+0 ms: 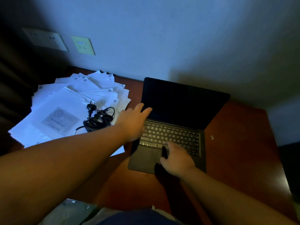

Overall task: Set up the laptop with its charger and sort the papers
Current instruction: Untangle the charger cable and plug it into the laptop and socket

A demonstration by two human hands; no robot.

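The laptop (177,125) stands open with a dark screen near the back edge of the tabletop (243,153). The left hand (134,120), fingers spread, touches the screen's lower left corner, and the right hand (176,157) rests with loose fingers on the keyboard. The coiled charger (97,119) lies on the fanned papers (65,108) at the left side.

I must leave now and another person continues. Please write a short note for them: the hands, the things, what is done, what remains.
Left hand: open, fingers at the lower left corner of the dark screen.
Right hand: open, fingers on the keyboard.
Laptop: open on the desk, keys lit.
Charger: coiled on the papers, plugged in nowhere.
Wall sockets: behind the papers.
Left: connect the charger, sort the fanned, messy papers.
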